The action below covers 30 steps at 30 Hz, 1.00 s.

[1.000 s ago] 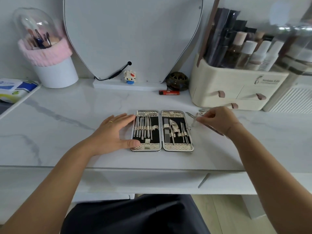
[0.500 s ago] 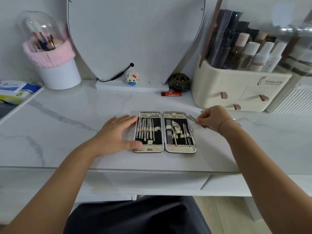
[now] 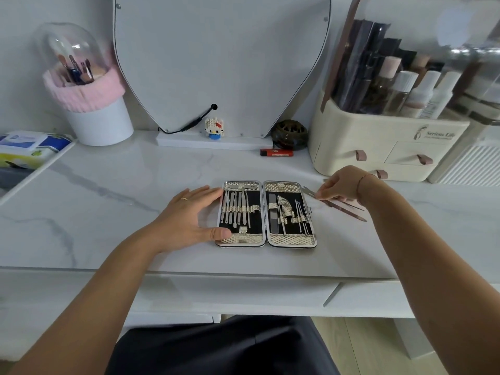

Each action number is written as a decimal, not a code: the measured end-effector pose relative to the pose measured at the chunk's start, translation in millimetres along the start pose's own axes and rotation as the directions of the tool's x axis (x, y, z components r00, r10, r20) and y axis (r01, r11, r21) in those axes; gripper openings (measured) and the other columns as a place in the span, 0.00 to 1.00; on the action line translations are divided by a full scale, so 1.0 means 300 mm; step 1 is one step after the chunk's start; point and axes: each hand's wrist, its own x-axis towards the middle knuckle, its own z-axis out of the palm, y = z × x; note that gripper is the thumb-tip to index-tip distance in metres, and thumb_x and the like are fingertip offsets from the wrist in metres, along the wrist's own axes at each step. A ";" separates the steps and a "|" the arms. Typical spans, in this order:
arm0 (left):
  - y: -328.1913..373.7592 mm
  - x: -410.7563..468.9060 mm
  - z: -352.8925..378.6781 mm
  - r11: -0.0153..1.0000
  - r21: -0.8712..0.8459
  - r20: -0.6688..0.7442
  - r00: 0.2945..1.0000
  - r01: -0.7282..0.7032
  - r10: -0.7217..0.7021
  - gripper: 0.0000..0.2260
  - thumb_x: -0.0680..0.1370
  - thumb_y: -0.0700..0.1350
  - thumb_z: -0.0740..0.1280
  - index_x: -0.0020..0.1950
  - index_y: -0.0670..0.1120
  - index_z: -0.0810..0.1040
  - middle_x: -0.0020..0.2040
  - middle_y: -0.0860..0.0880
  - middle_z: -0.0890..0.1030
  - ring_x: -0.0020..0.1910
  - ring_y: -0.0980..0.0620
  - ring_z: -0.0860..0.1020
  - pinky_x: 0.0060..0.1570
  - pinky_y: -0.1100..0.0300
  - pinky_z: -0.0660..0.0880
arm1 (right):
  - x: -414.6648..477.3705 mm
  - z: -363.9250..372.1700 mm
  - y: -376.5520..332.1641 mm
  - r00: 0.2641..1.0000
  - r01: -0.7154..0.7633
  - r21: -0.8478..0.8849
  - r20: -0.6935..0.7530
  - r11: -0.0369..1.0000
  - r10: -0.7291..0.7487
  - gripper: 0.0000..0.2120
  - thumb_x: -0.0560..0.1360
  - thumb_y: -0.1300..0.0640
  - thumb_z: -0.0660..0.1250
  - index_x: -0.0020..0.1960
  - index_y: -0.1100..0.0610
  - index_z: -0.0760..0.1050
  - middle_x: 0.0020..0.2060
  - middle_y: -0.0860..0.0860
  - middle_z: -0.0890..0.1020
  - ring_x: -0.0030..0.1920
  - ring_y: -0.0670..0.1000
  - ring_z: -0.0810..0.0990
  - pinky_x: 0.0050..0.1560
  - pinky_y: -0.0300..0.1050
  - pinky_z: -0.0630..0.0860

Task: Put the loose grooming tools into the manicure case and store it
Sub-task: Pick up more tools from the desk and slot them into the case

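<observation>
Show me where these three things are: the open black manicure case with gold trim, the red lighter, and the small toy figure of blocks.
Open black manicure case with gold trim (image 3: 266,240), head view, lower gold edge.
Red lighter (image 3: 276,152), head view, middle of body.
Small toy figure of blocks (image 3: 214,128), head view, white face.

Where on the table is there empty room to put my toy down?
Bare marble lies between the white brush pot and the left hand, and along the front edge below the open manicure case. It is crowded right of the case, where the right hand pinches loose tools beside the cream organizer.
</observation>
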 end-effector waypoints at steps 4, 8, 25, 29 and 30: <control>-0.002 0.000 0.001 1.000 0.003 0.001 1.000 0.001 -0.001 0.50 0.56 0.82 0.54 0.74 0.61 0.51 0.68 0.67 0.53 0.70 0.68 0.48 0.72 0.60 0.41 | 0.001 -0.003 0.000 1.000 -0.020 0.009 0.002 1.000 0.020 0.07 0.66 0.55 0.76 0.33 0.52 0.79 0.26 0.51 0.74 0.28 0.48 0.68 0.33 0.39 0.67; -0.006 0.002 0.002 1.000 0.008 0.011 1.000 0.012 -0.012 0.50 0.56 0.82 0.55 0.74 0.61 0.51 0.69 0.66 0.53 0.71 0.67 0.48 0.72 0.58 0.41 | 0.004 0.001 -0.003 1.000 -0.027 -0.020 -0.001 0.999 0.027 0.08 0.67 0.54 0.75 0.38 0.58 0.81 0.28 0.52 0.75 0.30 0.49 0.70 0.34 0.40 0.67; -0.011 0.002 0.005 1.000 0.011 0.004 1.000 0.020 -0.020 0.52 0.56 0.81 0.55 0.75 0.57 0.53 0.74 0.60 0.57 0.71 0.66 0.48 0.72 0.59 0.41 | -0.044 0.086 -0.162 0.939 0.243 0.538 0.078 0.807 -0.334 0.15 0.72 0.67 0.68 0.57 0.58 0.72 0.32 0.55 0.80 0.29 0.46 0.77 0.31 0.35 0.76; -0.012 0.003 0.006 0.999 0.026 -0.001 1.000 0.020 -0.020 0.52 0.57 0.81 0.55 0.75 0.56 0.53 0.75 0.58 0.57 0.71 0.65 0.49 0.72 0.58 0.42 | -0.042 0.166 -0.253 0.906 0.314 0.559 0.065 0.768 -0.418 0.16 0.73 0.68 0.67 0.59 0.59 0.72 0.32 0.57 0.80 0.29 0.48 0.80 0.34 0.38 0.80; -0.011 0.003 0.005 0.999 0.028 -0.001 1.000 0.019 -0.019 0.52 0.57 0.81 0.54 0.75 0.56 0.53 0.75 0.58 0.57 0.71 0.65 0.49 0.72 0.57 0.42 | -0.039 0.181 -0.268 0.905 0.328 0.548 0.052 0.770 -0.422 0.15 0.73 0.67 0.67 0.59 0.60 0.72 0.32 0.58 0.81 0.29 0.48 0.81 0.33 0.39 0.80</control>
